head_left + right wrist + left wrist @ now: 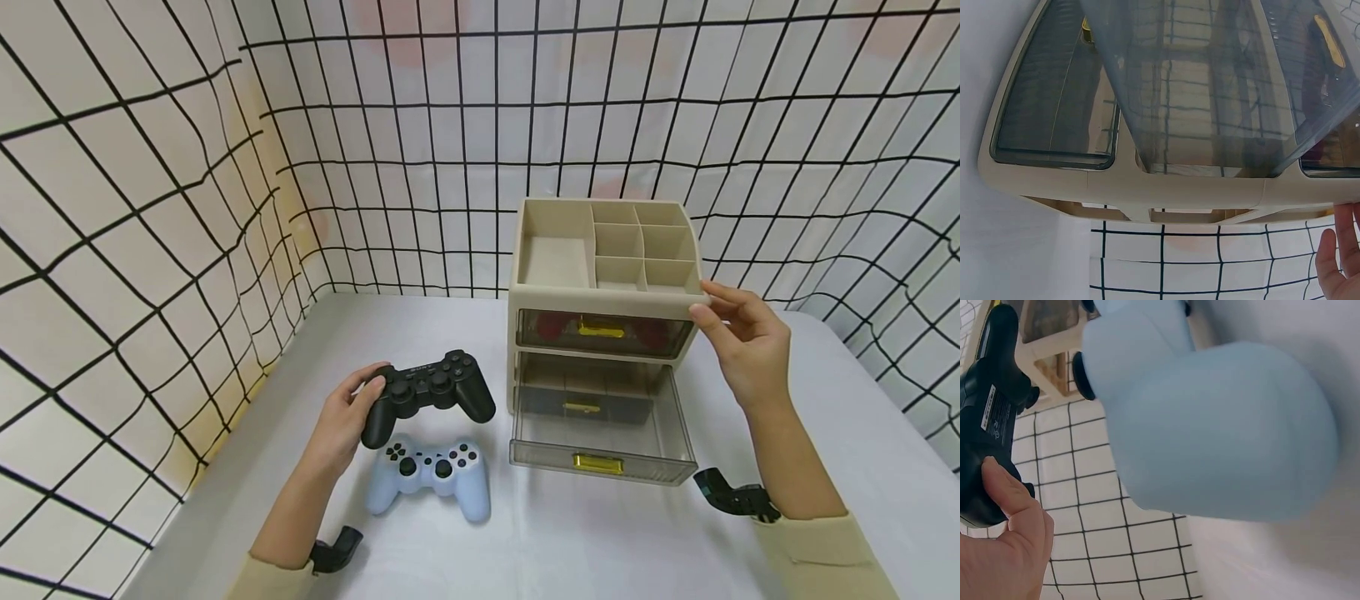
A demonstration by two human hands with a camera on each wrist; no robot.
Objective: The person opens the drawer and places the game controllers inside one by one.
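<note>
My left hand (342,417) grips a black game controller (427,387) by its left end, thumb on top, raised above the table. Below and nearer to me lies a light blue controller (431,475), face up on the table; it fills much of the left wrist view as a blue shape (1216,431). At the right, my right hand (750,342) holds the upper right front corner of a beige drawer organizer (611,296), thumb against the front. The organizer's clear lower drawer (603,458) is pulled out. Its dark upper drawer (555,329) is closed.
Divided compartments (555,258) form the organizer's top. A white table (600,542) lies under everything. Black wire grid panels (420,167) stand behind and along both sides. In the right wrist view, the pulled-out drawer (1204,81) juts towards the camera.
</note>
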